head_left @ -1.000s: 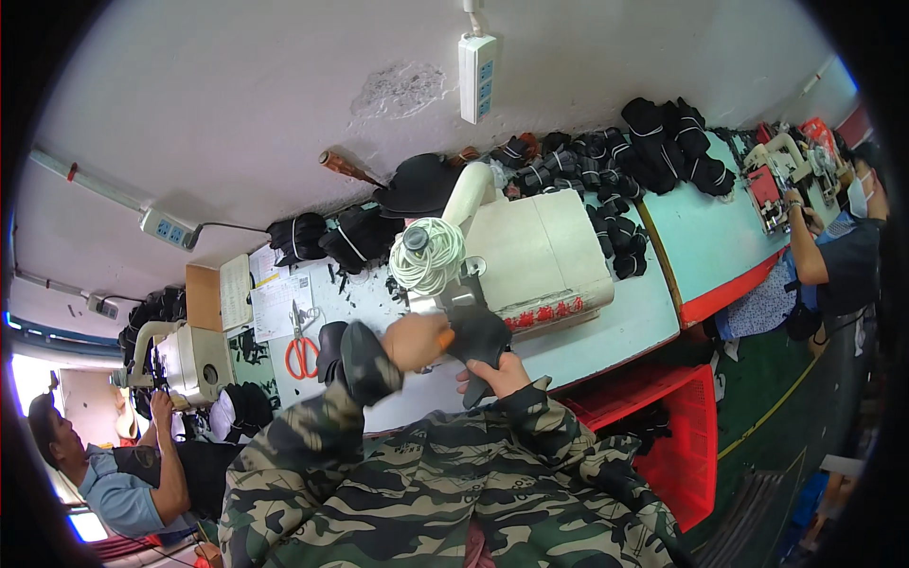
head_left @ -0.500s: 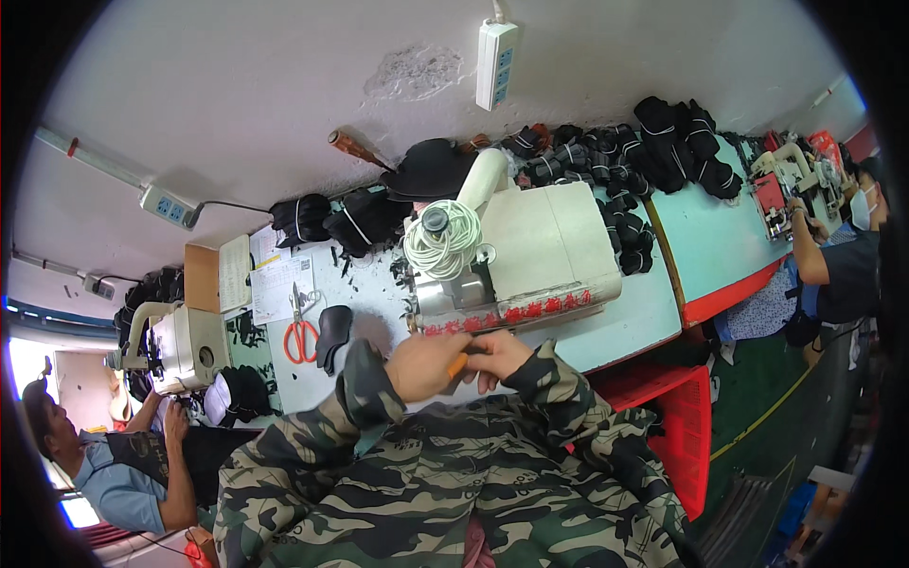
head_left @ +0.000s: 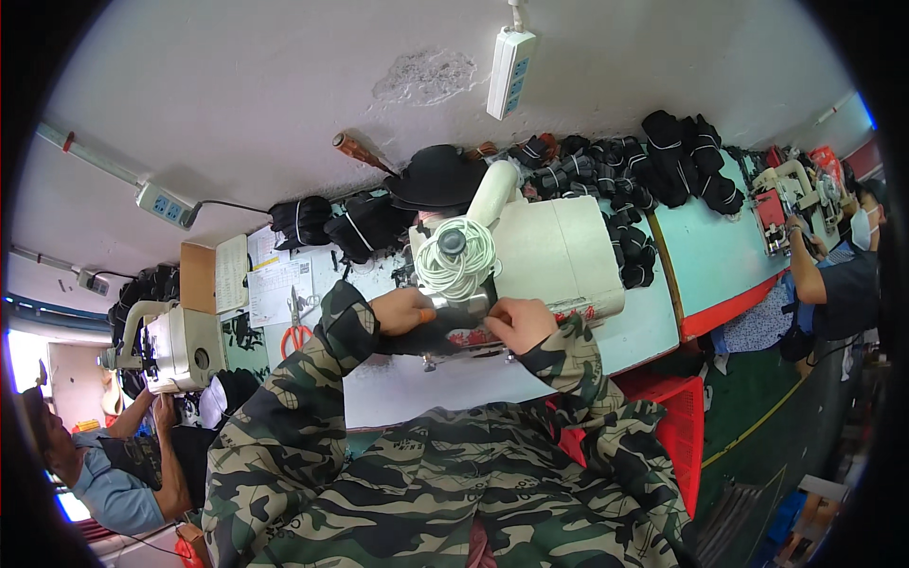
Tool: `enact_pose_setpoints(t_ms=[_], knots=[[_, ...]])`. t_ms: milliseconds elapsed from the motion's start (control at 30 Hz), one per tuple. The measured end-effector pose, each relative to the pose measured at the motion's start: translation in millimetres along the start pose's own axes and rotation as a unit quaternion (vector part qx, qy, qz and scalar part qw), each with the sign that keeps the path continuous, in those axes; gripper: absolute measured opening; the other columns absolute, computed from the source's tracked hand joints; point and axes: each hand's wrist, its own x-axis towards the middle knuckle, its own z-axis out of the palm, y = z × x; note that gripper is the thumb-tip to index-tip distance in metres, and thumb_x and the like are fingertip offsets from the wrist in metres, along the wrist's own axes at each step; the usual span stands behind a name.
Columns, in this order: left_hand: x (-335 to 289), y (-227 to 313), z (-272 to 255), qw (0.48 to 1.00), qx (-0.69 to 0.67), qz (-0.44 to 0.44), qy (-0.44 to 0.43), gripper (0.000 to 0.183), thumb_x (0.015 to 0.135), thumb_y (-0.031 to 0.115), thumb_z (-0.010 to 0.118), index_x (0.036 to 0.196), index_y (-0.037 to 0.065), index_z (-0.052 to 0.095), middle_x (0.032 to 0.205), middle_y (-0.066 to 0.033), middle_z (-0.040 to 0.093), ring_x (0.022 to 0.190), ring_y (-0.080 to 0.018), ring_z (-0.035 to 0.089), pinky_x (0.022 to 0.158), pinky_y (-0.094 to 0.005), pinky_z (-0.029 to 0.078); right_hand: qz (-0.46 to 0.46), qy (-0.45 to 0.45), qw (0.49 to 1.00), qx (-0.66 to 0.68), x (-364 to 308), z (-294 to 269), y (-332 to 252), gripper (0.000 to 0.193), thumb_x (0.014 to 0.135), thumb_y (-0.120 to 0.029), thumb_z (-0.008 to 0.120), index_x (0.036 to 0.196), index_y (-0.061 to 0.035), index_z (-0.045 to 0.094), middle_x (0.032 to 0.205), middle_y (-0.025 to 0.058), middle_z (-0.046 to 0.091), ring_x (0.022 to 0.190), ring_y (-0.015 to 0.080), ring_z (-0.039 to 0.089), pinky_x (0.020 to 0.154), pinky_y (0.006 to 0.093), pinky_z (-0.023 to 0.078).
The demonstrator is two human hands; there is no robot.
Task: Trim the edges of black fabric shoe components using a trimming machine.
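My left hand [head_left: 400, 310] is closed on the left part of a flat black fabric piece [head_left: 441, 333], at the front of a cream sewing machine [head_left: 559, 246]. Something orange shows at its fingertips, like a finger cover. To the right, my right hand [head_left: 521, 325] pinches the same piece near the machine's red-marked front edge; its fingertips are partly hidden. A coil of white cord [head_left: 456, 260] sits on the machine's left end, just beyond my hands. Red-handled scissors [head_left: 297, 331] lie left of my left sleeve.
Bundles of black fabric [head_left: 365, 225] line the wall, with paper sheets [head_left: 282, 289] at left. A red crate [head_left: 677, 407] stands below the table at right. One person [head_left: 118, 469] works at a machine on the left, another [head_left: 843, 275] on the right.
My hands were together in front of the machine. Now they are apart and farther forward at its front edge, with the black fabric piece between them. The view has shifted slightly.
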Motion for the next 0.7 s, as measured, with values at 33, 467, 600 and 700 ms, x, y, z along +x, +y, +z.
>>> enact_pose_setpoints(t_ms=[33,467,600,700], knots=[[2.0,3.4,-2.7,1.0,0.019,0.011,-0.007,0.029,0.088,0.025,0.051,0.094,0.0,0.065,0.082,-0.0192,0.065,0.079,-0.0299,0.063,0.074,-0.0386,0.047,0.011,-0.006,1.0,0.005,2.5,-6.1,0.9,0.022,0.08,-0.026,0.063,0.085,-0.0045,0.065,0.07,0.0099,0.067,0.064,0.0271,0.065,0.061,0.0361,0.05],[33.1,-3.3,7.1,0.996,0.037,0.08,0.0,0.032,0.086,0.026,0.057,0.105,0.002,0.064,0.098,-0.0176,0.065,0.093,-0.0292,0.061,0.086,-0.0365,0.045,-0.001,-0.039,0.998,-0.042,13.3,-27.7,-6.3,0.023,0.074,-0.019,0.066,0.091,-0.0045,0.064,0.076,0.0097,0.067,0.075,0.0273,0.064,0.067,0.0371,0.049],[19.1,60.9,-6.5,0.989,0.079,0.119,0.034,0.045,0.081,0.015,0.062,0.123,0.002,0.052,0.121,-0.0174,0.055,0.113,-0.0314,0.05,0.099,-0.0358,0.037,-0.052,-0.029,0.992,-0.114,17.0,-23.9,7.1,0.025,0.07,-0.016,0.064,0.093,-0.0061,0.064,0.085,0.0089,0.066,0.083,0.0305,0.06,0.073,0.0411,0.048],[19.4,38.5,-0.8,0.979,0.055,0.174,0.086,0.039,0.083,0.016,0.06,0.119,0.001,0.055,0.116,-0.0174,0.059,0.107,-0.0292,0.053,0.097,-0.0355,0.039,-0.084,0.002,0.984,-0.158,13.3,-48.3,15.0,0.024,0.07,-0.013,0.064,0.093,-0.008,0.065,0.084,0.0077,0.064,0.078,0.0296,0.059,0.071,0.0414,0.047]])
